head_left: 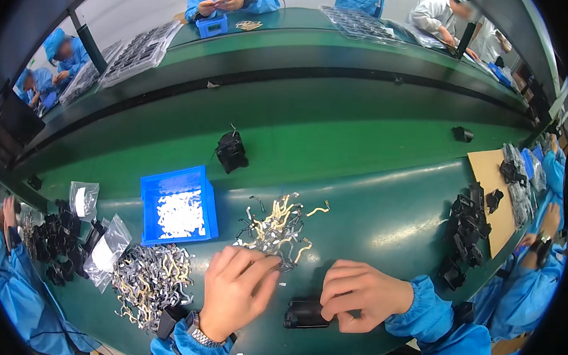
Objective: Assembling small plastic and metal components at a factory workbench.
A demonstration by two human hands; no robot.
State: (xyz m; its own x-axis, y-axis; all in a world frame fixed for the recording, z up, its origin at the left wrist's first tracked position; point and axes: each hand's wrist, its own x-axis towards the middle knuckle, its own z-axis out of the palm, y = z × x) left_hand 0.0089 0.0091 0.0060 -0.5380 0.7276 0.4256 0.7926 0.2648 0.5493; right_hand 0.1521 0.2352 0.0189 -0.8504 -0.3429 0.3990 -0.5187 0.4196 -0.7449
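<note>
My left hand (234, 295) is at the near edge of a loose pile of small cream and grey bent strips (280, 224). Its fingers are curled with thumb and forefinger close together; whatever lies between the tips cannot be made out. Lying on the bench is a black plastic housing (307, 314), long and boxy. The fingers of my right hand (364, 298) are closed on its right end, which they partly cover. A tiny white piece (282, 284) rests between the two hands.
Left of my hands are a larger strip heap (154, 283), a blue bin (212, 205) of white pieces, clear bags (112, 248) and black parts (59, 242). More black housings (468, 221) lie right, beside cardboard (494, 200). Another black part (231, 151) sits beyond. Co-workers flank me.
</note>
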